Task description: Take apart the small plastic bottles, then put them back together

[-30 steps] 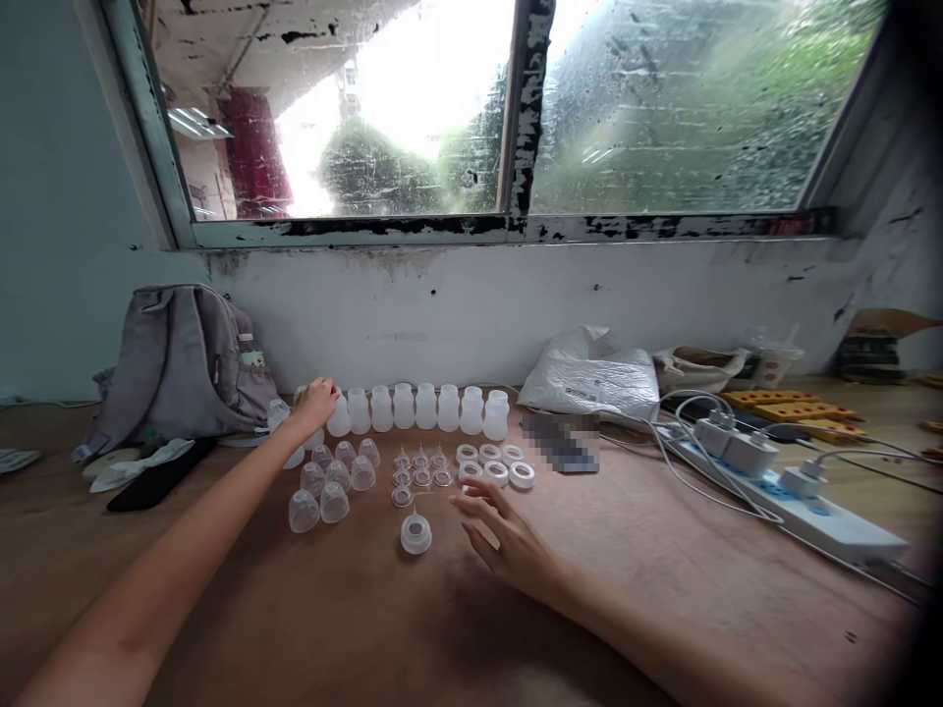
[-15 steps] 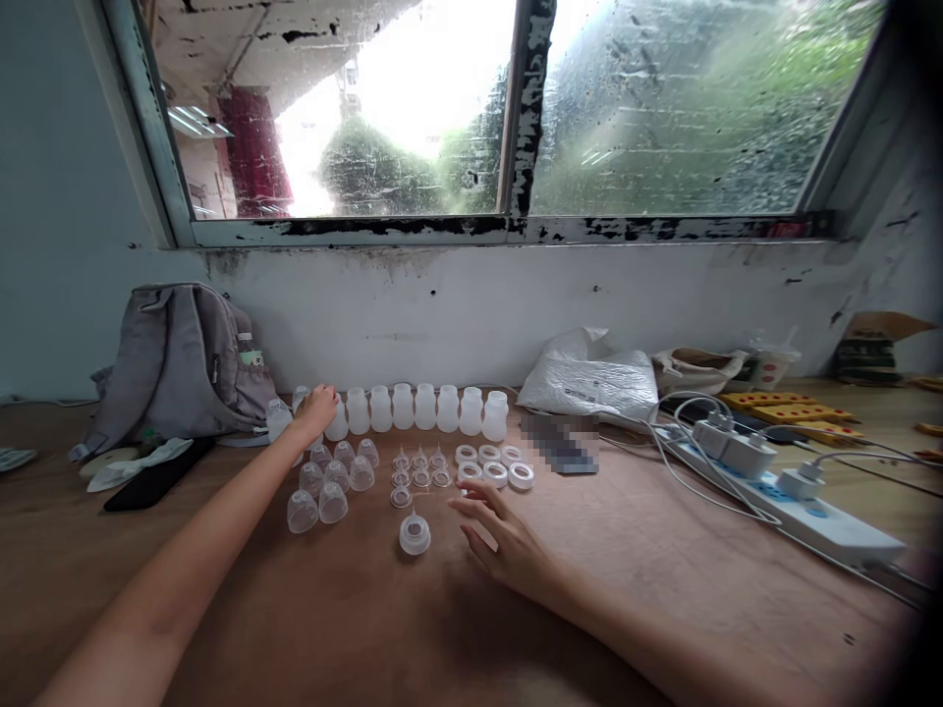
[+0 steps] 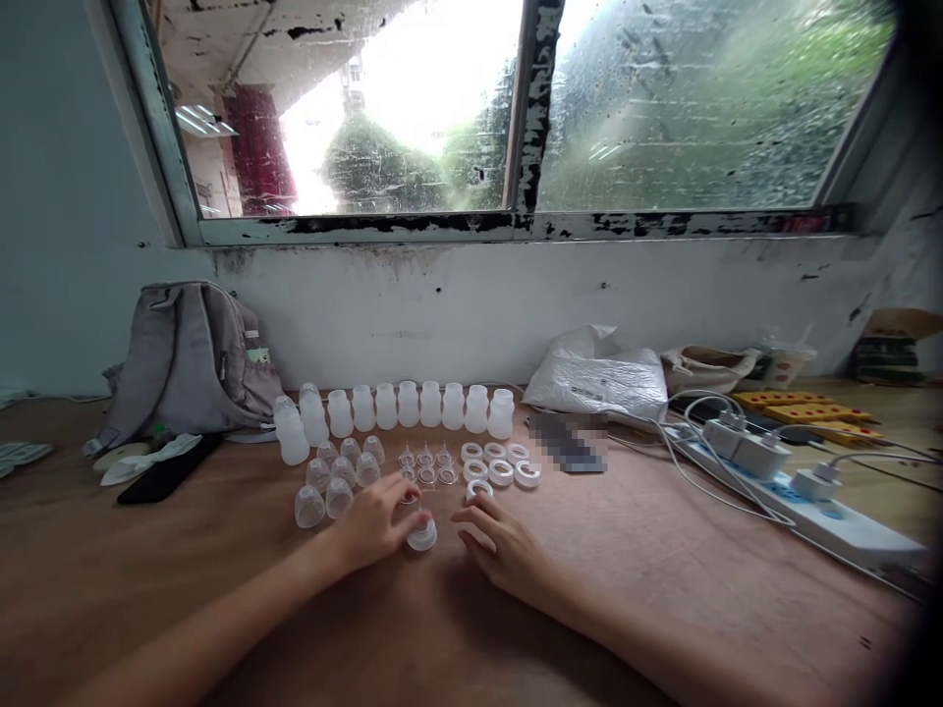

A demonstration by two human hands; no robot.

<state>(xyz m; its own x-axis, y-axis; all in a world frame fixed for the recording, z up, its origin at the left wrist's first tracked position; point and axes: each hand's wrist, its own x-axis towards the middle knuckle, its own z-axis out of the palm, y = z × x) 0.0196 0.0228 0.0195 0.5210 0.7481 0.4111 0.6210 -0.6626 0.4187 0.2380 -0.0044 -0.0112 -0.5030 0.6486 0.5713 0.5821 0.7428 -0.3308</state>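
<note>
My left hand (image 3: pixel 377 525) is beside a white bottle collar with a clear teat (image 3: pixel 422 536), its thumb and index finger curved and apart around the teat's tip. My right hand (image 3: pixel 508 545) hovers low with fingers spread; its fingertips are at a white ring (image 3: pixel 478 488), and whether they touch it I cannot tell. More white rings (image 3: pixel 501 473) lie behind it. Several clear teats (image 3: pixel 425 460) stand in the middle, partly behind my left fingers. To their left are clear dome caps (image 3: pixel 339 498). A row of open frosted bottles (image 3: pixel 408 405) stands behind, with two capped bottles (image 3: pixel 292 432) at its left end.
A grey backpack (image 3: pixel 192 353) leans on the wall at left, near a black phone-like slab (image 3: pixel 169 471) and a white tissue (image 3: pixel 151 460). At right are a silver bag (image 3: pixel 600 378), a white power strip (image 3: pixel 832 525) with cables, and yellow blocks (image 3: pixel 803 407).
My left hand has come from the capped bottles at the back left to the teat and collar in front. My right hand has stayed nearly still. The view has shifted slightly.
</note>
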